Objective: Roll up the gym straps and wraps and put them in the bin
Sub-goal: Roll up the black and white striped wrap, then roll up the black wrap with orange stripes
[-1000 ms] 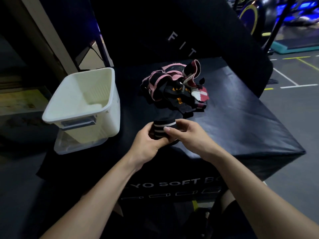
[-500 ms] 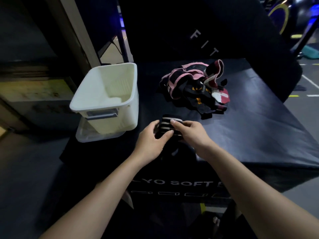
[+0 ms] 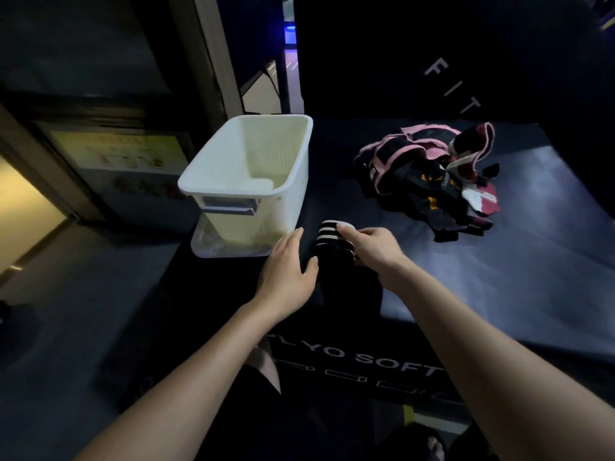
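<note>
The right hand (image 3: 372, 249) pinches a rolled striped wrap (image 3: 332, 239). The left hand (image 3: 288, 264) lies spread just beside it, perhaps touching. The white bin (image 3: 246, 191) stands near.

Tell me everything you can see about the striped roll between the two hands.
The striped roll is a gym wrap wound into a short, thick cylinder of what looks like woven elastic fabric, black with white stripes running around it. It lies on the black padded box, near its front edge, just right of the white bin. The right hand pinches it from the right. The left hand is open beside it, its thumb at the roll's near end.
</note>
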